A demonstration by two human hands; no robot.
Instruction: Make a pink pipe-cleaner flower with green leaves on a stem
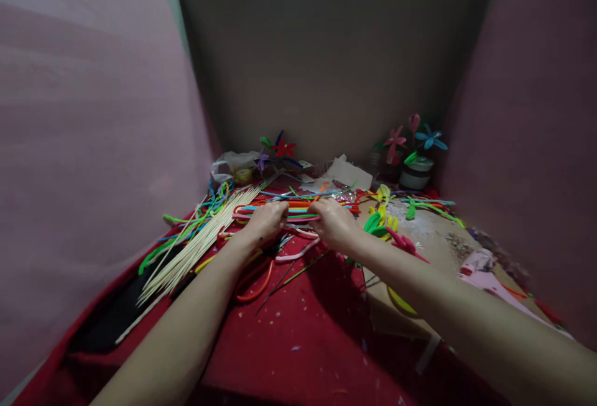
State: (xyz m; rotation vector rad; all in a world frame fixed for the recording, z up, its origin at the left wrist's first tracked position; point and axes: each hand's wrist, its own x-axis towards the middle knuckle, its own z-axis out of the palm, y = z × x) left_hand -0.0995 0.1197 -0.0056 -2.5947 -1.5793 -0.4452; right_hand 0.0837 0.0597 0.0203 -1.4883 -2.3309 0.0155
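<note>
My left hand (267,221) and my right hand (334,222) reach forward side by side into a pile of coloured pipe cleaners (303,207) on a red cloth (298,331). Both hands have their fingers curled down onto the strands, and a pink pipe cleaner (301,217) runs between them. I cannot make out which strands each hand actually grips. More loose pink and orange pipe cleaners (254,285) lie just below the hands.
A bundle of thin wooden skewers (196,247) lies at the left. Finished pipe-cleaner flowers stand in a jar (416,173) at back right and near a plastic bag (233,166) at back left. A glue gun (485,275) rests on brown card at right. Walls enclose three sides.
</note>
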